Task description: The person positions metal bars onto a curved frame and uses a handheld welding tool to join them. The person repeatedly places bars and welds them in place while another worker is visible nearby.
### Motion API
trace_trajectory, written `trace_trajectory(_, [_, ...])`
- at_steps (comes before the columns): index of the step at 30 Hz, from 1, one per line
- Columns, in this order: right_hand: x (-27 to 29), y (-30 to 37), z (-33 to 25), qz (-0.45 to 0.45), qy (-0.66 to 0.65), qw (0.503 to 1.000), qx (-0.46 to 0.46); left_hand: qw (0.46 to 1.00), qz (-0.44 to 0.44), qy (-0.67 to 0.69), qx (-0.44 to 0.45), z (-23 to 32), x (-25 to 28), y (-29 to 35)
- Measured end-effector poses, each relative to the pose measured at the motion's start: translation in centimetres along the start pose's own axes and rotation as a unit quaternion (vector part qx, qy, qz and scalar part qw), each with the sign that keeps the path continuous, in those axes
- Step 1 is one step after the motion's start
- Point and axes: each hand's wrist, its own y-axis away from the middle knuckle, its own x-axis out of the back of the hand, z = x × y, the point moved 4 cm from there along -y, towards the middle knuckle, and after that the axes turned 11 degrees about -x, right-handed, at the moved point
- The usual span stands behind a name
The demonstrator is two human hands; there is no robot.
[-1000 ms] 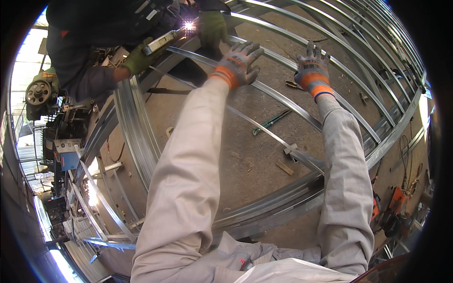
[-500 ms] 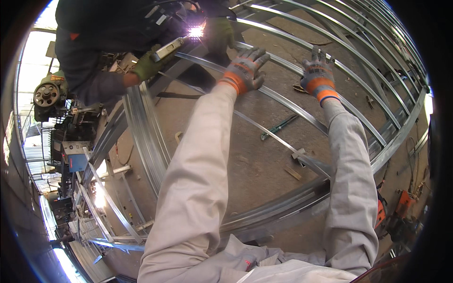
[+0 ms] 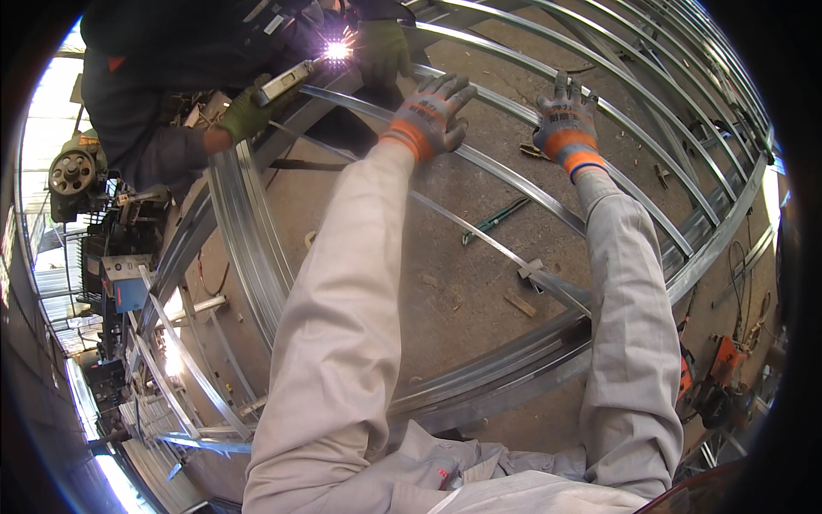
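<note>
Both my hands wear grey gloves with orange cuffs and reach out over a frame of shiny metal bars. My left hand (image 3: 431, 113) lies across a metal bar (image 3: 518, 182) with its fingers stretched out and its thumb apart. Farther right, my right hand (image 3: 568, 124) rests over another bar (image 3: 638, 128), palm down, fingers pointing away. Just beyond my left hand, a co-worker in dark clothes holds a welding tool (image 3: 287, 83) in a green-gloved hand (image 3: 244, 116). A bright welding arc (image 3: 336, 51) glows beside that person's other green glove (image 3: 383, 51).
A green-handled tool (image 3: 495, 220) and a wood scrap (image 3: 519, 303) lie on the floor inside the frame. Stacked metal profiles (image 3: 248, 240) run along the left. A blue and white machine (image 3: 127, 283) stands far left; an orange tool (image 3: 728, 360) is at right.
The whole view has shifted slightly, so most things sit a little farther left and higher. My hands keep their places on the bars, and the arc still burns.
</note>
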Motion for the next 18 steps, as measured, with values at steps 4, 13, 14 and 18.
trace_trajectory(4, [0.06,0.03,-0.05,0.015,0.001,1.000,0.000,1.000,-0.005,-0.005,0.005,0.06,-0.07,0.01])
trace_trajectory(13, [-0.04,0.16,-0.05,0.028,-0.002,1.000,-0.004,1.000,-0.018,-0.004,0.020,0.11,-0.10,0.07])
trace_trajectory(14, [-0.04,0.13,-0.08,0.023,0.001,1.000,-0.004,0.999,-0.023,0.006,0.025,0.10,-0.11,0.10])
trace_trajectory(18, [0.03,-0.01,-0.16,0.013,0.001,1.000,-0.007,0.999,-0.027,-0.012,0.027,0.10,-0.11,0.14])
